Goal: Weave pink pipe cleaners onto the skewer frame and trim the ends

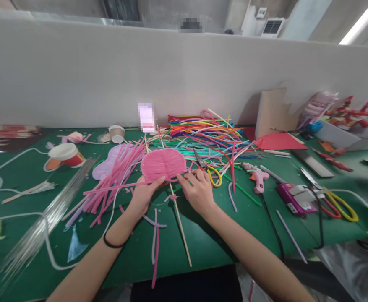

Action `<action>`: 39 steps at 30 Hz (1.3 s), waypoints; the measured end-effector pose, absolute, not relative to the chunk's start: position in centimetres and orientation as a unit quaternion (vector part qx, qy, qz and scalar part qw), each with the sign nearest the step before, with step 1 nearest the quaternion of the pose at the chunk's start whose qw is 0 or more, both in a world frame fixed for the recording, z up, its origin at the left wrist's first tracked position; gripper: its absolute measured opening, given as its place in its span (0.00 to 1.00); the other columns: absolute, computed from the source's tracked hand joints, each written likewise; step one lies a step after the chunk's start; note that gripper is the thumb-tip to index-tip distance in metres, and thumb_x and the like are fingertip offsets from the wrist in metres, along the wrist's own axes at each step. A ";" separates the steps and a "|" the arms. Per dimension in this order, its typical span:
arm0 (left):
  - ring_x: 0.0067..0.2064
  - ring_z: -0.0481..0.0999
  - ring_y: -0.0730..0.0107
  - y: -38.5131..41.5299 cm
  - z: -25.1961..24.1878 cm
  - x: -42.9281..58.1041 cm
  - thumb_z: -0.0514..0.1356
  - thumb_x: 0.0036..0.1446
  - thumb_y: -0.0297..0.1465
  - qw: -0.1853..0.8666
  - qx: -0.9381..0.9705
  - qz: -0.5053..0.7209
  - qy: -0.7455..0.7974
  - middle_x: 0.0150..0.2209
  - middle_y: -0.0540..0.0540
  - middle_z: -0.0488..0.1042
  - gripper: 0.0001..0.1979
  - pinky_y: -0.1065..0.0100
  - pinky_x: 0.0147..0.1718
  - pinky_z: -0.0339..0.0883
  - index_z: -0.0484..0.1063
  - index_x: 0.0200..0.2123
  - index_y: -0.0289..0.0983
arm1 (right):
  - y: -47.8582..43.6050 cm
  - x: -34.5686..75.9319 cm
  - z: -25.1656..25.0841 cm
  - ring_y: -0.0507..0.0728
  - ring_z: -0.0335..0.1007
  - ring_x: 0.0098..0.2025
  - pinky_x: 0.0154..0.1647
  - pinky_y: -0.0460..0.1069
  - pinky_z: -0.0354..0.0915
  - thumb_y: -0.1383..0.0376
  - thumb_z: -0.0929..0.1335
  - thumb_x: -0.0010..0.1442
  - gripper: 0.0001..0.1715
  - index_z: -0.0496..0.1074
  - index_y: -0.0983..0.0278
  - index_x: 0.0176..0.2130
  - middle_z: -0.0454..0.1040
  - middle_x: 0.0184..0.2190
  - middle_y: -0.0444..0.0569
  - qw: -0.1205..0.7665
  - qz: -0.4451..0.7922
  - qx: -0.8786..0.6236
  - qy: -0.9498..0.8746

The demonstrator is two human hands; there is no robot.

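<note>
A rounded pink panel of pipe cleaners (164, 162), shaped like a fan with a centre seam, is held between my hands. My left hand (144, 196) pinches its lower left edge, thumb on top, beside a pink pipe cleaner (114, 187) sticking out leftward. At the lower right edge, my right hand (199, 191) has its fingers bent against the panel; the fingertips partly cover the rim. A thin wooden stick (182, 235) runs down from the panel toward me, with a small pink knot (173, 196) around it. Yellow-handled scissors (214, 176) lie just beyond my right hand.
Pink pipe cleaners (108, 184) lie to the left, a colourful heap (202, 130) at the back. A paper cup (67, 154) and thin wires (51, 201) are on the left. A pink glue gun (260, 179), purple power strip (292, 199) and large scissors (341, 204) lie right.
</note>
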State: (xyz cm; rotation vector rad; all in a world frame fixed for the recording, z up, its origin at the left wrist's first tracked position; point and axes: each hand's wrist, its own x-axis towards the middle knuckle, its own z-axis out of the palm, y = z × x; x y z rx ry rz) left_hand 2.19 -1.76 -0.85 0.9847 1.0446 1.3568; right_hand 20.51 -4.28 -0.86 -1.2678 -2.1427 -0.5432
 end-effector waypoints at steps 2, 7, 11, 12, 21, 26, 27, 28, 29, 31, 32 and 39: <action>0.42 0.80 0.55 -1.7 -0.9 2.2 0.73 0.41 0.33 0.546 0.417 0.576 0.443 0.41 0.41 0.81 0.23 0.53 0.47 0.72 0.77 0.42 0.34 | -4.1 20.4 -1.0 0.59 0.62 0.47 0.46 0.54 0.56 0.67 0.64 0.66 0.14 0.73 0.62 0.49 0.77 0.40 0.50 0.303 -0.188 -0.458 -0.815; 0.44 0.79 0.54 -1.8 -1.2 2.0 0.72 0.42 0.33 0.535 0.433 0.573 0.446 0.43 0.41 0.80 0.23 0.53 0.49 0.71 0.77 0.44 0.34 | -3.7 20.4 -1.4 0.60 0.62 0.48 0.47 0.54 0.57 0.67 0.64 0.65 0.14 0.74 0.63 0.49 0.77 0.40 0.50 0.328 -0.152 -0.456 -0.813; 0.45 0.79 0.53 -1.7 -1.4 1.8 0.72 0.42 0.33 0.540 0.434 0.565 0.448 0.45 0.39 0.80 0.24 0.52 0.50 0.70 0.76 0.45 0.34 | -3.5 20.7 -1.3 0.60 0.62 0.46 0.48 0.55 0.59 0.66 0.65 0.65 0.15 0.74 0.60 0.50 0.75 0.41 0.51 0.374 -0.084 -0.488 -0.784; 0.45 0.79 0.53 -1.6 -1.4 1.7 0.72 0.43 0.33 0.541 0.435 0.565 0.446 0.45 0.39 0.80 0.24 0.52 0.51 0.70 0.76 0.45 0.35 | -3.4 20.8 -1.3 0.60 0.62 0.46 0.48 0.56 0.60 0.66 0.65 0.64 0.15 0.75 0.58 0.50 0.74 0.41 0.51 0.392 -0.055 -0.499 -0.771; 0.41 0.80 0.59 -1.9 -0.6 2.4 0.73 0.41 0.30 0.584 0.366 0.592 0.417 0.40 0.44 0.81 0.20 0.56 0.48 0.73 0.78 0.41 0.35 | -2.3 20.6 -1.0 0.54 0.73 0.35 0.33 0.48 0.69 0.55 0.77 0.45 0.40 0.64 0.61 0.54 0.75 0.40 0.49 0.513 0.599 -0.460 -0.409; 0.38 0.80 0.65 -1.9 -0.4 2.7 0.72 0.42 0.28 0.596 0.332 0.629 0.374 0.37 0.47 0.81 0.18 0.62 0.46 0.74 0.78 0.40 0.36 | -2.9 19.1 -0.3 0.52 0.74 0.34 0.33 0.47 0.72 0.57 0.77 0.45 0.25 0.73 0.64 0.41 0.78 0.36 0.48 0.489 0.704 -0.362 -0.366; 0.39 0.80 0.65 -2.0 -0.4 2.8 0.72 0.43 0.28 0.591 0.336 0.631 0.375 0.37 0.47 0.81 0.18 0.61 0.46 0.74 0.77 0.40 0.36 | -3.0 18.9 -0.3 0.52 0.74 0.34 0.33 0.47 0.73 0.57 0.78 0.44 0.24 0.74 0.64 0.40 0.78 0.36 0.48 0.500 0.696 -0.359 -0.369; 0.39 0.80 0.64 -2.1 -0.4 3.0 0.72 0.43 0.28 0.585 0.342 0.631 0.378 0.38 0.46 0.81 0.19 0.61 0.47 0.74 0.77 0.41 0.36 | -3.0 18.6 -0.3 0.53 0.74 0.35 0.33 0.48 0.73 0.58 0.78 0.44 0.23 0.75 0.64 0.39 0.78 0.36 0.47 0.512 0.686 -0.361 -0.369; 0.40 0.80 0.63 -2.2 -0.3 3.1 0.72 0.43 0.28 0.578 0.350 0.630 0.382 0.39 0.46 0.81 0.19 0.60 0.47 0.73 0.77 0.42 0.36 | -3.0 18.4 -0.4 0.53 0.74 0.35 0.32 0.47 0.73 0.58 0.78 0.43 0.23 0.75 0.64 0.38 0.78 0.35 0.47 0.523 0.676 -0.367 -0.368; 0.42 0.80 0.60 -2.5 -0.3 3.4 0.72 0.43 0.30 0.561 0.366 0.629 0.393 0.41 0.44 0.81 0.21 0.57 0.49 0.72 0.76 0.44 0.35 | -3.0 18.2 -0.4 0.53 0.74 0.33 0.28 0.45 0.72 0.57 0.78 0.43 0.21 0.76 0.64 0.37 0.78 0.33 0.46 0.536 0.657 -0.384 -0.364; 0.43 0.80 0.59 -2.6 -0.3 3.5 0.72 0.43 0.31 0.554 0.372 0.630 0.397 0.42 0.43 0.81 0.22 0.56 0.49 0.72 0.76 0.44 0.35 | -3.0 18.1 -0.4 0.52 0.74 0.32 0.27 0.45 0.72 0.56 0.78 0.43 0.21 0.76 0.64 0.36 0.78 0.32 0.45 0.537 0.654 -0.390 -0.363; 0.43 0.80 0.57 -2.9 -0.2 3.9 0.72 0.43 0.32 0.563 0.371 0.622 0.397 0.43 0.42 0.80 0.24 0.54 0.49 0.73 0.76 0.45 0.35 | -3.0 18.2 -0.1 0.52 0.75 0.29 0.23 0.44 0.71 0.55 0.78 0.42 0.22 0.76 0.65 0.34 0.77 0.29 0.45 0.543 0.643 -0.413 -0.347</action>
